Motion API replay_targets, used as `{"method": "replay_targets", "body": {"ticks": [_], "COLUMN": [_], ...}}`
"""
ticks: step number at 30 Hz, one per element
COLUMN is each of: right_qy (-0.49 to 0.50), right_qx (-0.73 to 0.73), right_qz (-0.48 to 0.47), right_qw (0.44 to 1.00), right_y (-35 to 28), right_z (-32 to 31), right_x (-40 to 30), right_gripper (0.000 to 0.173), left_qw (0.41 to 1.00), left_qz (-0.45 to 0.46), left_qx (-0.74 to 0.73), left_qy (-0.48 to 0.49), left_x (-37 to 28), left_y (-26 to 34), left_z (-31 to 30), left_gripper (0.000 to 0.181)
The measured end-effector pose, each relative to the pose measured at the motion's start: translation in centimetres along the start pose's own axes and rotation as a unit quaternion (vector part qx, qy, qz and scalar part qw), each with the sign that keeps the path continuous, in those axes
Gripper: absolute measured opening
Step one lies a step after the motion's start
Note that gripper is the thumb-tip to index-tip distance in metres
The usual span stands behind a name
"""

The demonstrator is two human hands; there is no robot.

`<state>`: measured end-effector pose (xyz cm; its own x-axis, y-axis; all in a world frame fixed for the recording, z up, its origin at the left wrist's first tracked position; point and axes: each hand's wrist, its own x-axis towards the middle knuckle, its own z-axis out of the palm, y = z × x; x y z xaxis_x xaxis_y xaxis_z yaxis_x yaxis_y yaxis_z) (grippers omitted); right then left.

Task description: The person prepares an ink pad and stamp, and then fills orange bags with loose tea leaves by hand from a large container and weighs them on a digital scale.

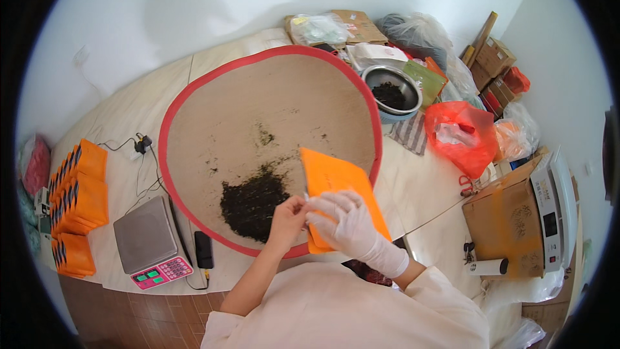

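Note:
An orange pouch [339,177] is held in front of my chest, tilted, over the lower right part of a round woven tray [232,92] with a red rim. My right hand [341,220], in a white glove, grips the pouch along its left side. The bare fingers of my left hand [289,215] are pinched at that same edge, against the gloved fingertips. What the left fingers pinch is too small to make out. A heap of dark dried leaves [252,203], like loose tea, lies on the tray just beyond my left hand, with crumbs scattered above it.
Left of the tray stand a digital scale [147,235], a black phone [203,249], a plug with cables [143,143] and several stacked orange pouches [82,194]. To the right are a metal bowl [411,85] holding dark leaves, a red plastic bag [460,150] and a cardboard box [503,223] beside a white machine [552,213].

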<state>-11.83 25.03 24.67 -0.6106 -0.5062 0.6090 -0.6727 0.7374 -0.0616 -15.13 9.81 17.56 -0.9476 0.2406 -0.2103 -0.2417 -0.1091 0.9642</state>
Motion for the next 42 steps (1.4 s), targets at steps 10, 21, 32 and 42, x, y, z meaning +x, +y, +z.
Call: {"method": "replay_targets", "body": {"ticks": [10,21,32,42], "right_qy": [-0.174,-0.074,0.063,0.061], "right_qx": [-0.081,0.577,0.677,0.616], "right_qz": [0.158,0.342,0.449,0.456], "right_qw": [0.969,0.738,0.579,0.640], "right_y": [-10.3,-3.3,0.9,5.8], "right_z": [4.8,9.2,4.0,6.4], "right_x": [5.4,-1.8,1.3,4.8], "right_gripper": [0.039,0.025,0.024,0.023], "left_qw": [0.920,0.766,0.685,0.792], "left_qz": [0.295,0.460,0.553,0.494], "left_qx": [0.170,0.378,0.427,0.358], "left_qy": [0.193,-0.242,-0.205,-0.006], "left_x": [-6.1,-6.9,-3.4,-4.6], "left_y": [2.8,1.2,-5.4,5.8], "left_z": [-10.0,-4.1,-2.3,-3.8], "left_gripper": [0.033,0.027,0.020,0.035]}}
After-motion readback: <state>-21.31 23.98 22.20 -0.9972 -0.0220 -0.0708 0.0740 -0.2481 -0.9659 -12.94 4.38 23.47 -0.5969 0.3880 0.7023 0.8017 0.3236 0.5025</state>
